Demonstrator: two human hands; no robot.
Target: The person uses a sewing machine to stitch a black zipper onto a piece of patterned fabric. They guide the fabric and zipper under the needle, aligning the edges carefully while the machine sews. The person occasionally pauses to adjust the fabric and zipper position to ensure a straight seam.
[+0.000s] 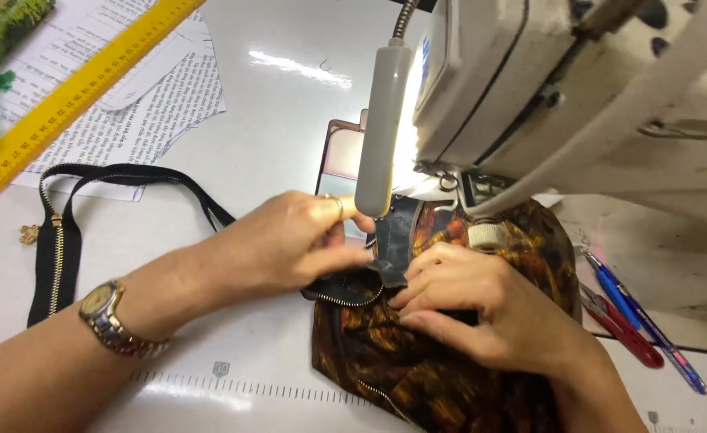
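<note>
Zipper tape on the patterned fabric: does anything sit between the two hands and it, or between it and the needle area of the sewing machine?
Nothing visible separates them. The left hand and right hand already pinch the zipper tape on the patterned fabric. The lamp arm hangs above the tape, hiding part of the needle area.
</note>
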